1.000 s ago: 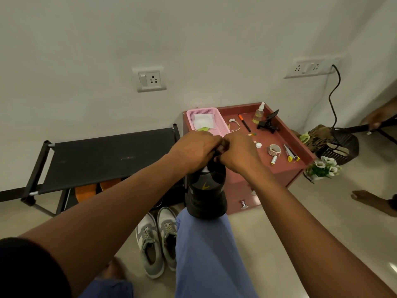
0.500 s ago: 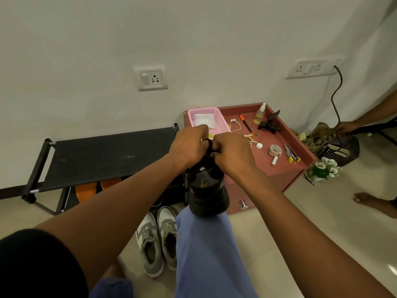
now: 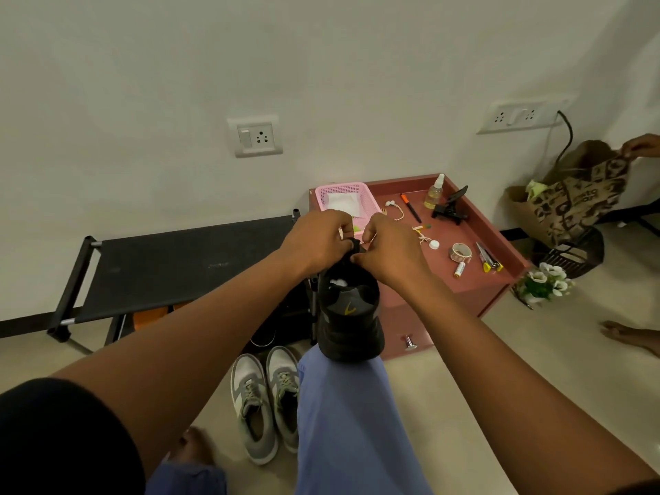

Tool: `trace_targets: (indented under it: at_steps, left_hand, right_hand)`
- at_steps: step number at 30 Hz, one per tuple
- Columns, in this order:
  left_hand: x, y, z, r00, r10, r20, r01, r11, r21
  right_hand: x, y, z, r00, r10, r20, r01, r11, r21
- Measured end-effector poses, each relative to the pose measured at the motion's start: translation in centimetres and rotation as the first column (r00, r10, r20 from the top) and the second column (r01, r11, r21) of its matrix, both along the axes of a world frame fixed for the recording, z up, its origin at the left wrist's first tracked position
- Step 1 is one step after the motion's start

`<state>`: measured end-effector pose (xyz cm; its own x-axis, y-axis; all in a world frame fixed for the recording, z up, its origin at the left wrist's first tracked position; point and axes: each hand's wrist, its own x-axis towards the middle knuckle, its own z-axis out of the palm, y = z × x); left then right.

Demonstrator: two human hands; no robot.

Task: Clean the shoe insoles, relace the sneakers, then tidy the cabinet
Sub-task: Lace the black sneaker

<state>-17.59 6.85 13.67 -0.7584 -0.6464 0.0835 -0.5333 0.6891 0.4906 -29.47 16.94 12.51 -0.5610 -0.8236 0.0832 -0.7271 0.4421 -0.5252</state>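
Observation:
A black sneaker (image 3: 348, 316) stands heel-down on my raised knee, its heel towards me. My left hand (image 3: 316, 241) and my right hand (image 3: 387, 250) meet above its tongue, and each pinches the black lace (image 3: 354, 244), which forms a small loop between my fingertips. A grey pair of sneakers (image 3: 266, 398) lies on the floor below my arms. Behind my hands is the low red cabinet (image 3: 475, 284), its top littered with small items.
On the cabinet: a pink basket (image 3: 351, 200), spray bottle (image 3: 434, 192), pen (image 3: 410, 208), tape roll (image 3: 460, 252), battery (image 3: 459, 269). A black shoe rack (image 3: 178, 262) stands left. Flowers (image 3: 544, 284), a dark basket (image 3: 575, 253) and another person's hand on a paper bag (image 3: 575, 201) are right.
My hands have risen slightly with the lace and a small loop now shows between them. At right, the other person's hand has lifted the paper bag upright.

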Motion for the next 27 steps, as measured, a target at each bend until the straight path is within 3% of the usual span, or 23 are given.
trace_targets:
  at_steps: [4,16,23,27]
  left_hand:
    - [0.1,0.8,0.5,1.0,0.007,-0.001,-0.007,0.999,0.051]
    - [1.5,2.1,0.3,0.998,0.04,-0.048,-0.035,0.994,0.102]
    - [1.1,1.6,0.0,0.982,0.073,0.174,-0.056,0.994,-0.099]
    - [0.9,1.9,-0.4,0.977,0.045,0.211,-0.02,0.993,-0.119]
  right_hand:
    - [-0.2,-0.4,-0.1,0.999,-0.011,-0.045,0.016,0.994,0.105]
    - [0.5,0.1,-1.5,0.995,-0.033,-0.097,0.029,0.999,-0.04]
    - [0.6,0.1,-1.4,0.994,-0.018,-0.112,0.011,0.998,-0.066]
    - [0.6,0.1,-1.5,0.994,-0.018,-0.105,0.01,0.997,-0.074]
